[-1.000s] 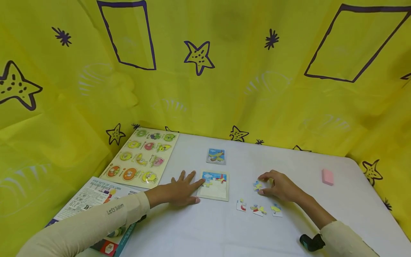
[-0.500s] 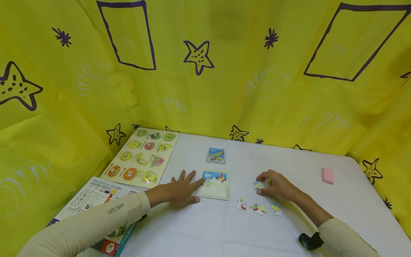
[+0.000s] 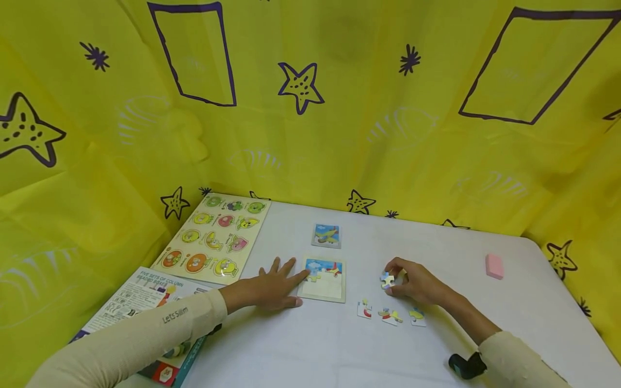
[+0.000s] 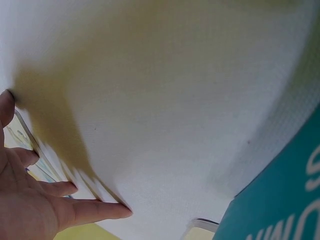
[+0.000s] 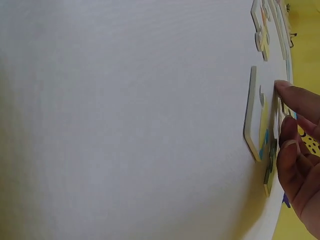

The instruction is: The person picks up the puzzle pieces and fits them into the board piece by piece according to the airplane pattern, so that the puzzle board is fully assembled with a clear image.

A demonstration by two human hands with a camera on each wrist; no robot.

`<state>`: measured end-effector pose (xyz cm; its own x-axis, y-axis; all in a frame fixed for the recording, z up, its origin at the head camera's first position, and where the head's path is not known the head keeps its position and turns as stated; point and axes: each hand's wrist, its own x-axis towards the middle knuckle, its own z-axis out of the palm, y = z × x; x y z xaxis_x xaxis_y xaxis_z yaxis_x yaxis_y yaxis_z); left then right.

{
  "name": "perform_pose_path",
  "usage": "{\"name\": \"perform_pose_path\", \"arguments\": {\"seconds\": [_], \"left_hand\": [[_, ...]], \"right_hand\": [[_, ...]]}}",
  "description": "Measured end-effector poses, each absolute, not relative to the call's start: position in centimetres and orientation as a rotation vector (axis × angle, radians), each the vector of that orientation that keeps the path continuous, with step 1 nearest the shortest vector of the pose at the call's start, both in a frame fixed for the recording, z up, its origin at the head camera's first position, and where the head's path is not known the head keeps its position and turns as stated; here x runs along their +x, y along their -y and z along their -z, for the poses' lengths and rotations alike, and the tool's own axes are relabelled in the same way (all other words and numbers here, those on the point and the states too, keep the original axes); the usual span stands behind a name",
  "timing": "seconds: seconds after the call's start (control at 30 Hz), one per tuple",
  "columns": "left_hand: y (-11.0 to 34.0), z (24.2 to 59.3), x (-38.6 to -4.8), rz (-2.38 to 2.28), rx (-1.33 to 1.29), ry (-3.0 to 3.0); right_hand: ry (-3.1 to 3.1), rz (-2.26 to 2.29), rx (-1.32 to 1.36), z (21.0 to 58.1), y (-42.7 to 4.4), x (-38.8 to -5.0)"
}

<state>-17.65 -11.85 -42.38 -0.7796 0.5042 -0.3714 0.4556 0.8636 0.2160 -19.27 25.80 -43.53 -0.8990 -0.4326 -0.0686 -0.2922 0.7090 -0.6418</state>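
Note:
In the head view, my left hand (image 3: 271, 285) lies with fingers spread on the white table, its index fingertip on the left edge of a shallow puzzle tray (image 3: 331, 297). Blue sky pieces and a red-tailed piece fill the tray's upper part. To the right, my right hand (image 3: 418, 281) pinches a blue jigsaw piece (image 3: 387, 281) between thumb and fingers, just over the table. Below it lie three loose jigsaw pieces: a red-and-yellow one (image 3: 364, 309), a middle one (image 3: 390, 316) and a yellow one (image 3: 417, 317). The left wrist view shows the left fingers (image 4: 100, 211) stretched out.
Behind the tray lies a small airplane picture card (image 3: 326, 236). A fruit board (image 3: 215, 237) and a printed box (image 3: 140, 302) occupy the left side, the box partly under the left sleeve. A pink block (image 3: 495, 266) sits at the right. Yellow curtain (image 3: 339, 134) surrounds the table.
My right hand has shifted slightly left, and the jigsaw piece in its fingers has turned or tilted. The left hand and the loose pieces stay where they were.

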Motion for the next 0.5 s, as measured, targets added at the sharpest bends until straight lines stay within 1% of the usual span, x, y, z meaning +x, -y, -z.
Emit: {"name": "perform_pose_path", "arguments": {"seconds": [0.5], "left_hand": [[11.78, 42.41, -17.47, -0.161, 0.693, -2.638]], "right_hand": [[-2.599, 1.115, -0.674, 44.05, -25.37, -19.09]]}}
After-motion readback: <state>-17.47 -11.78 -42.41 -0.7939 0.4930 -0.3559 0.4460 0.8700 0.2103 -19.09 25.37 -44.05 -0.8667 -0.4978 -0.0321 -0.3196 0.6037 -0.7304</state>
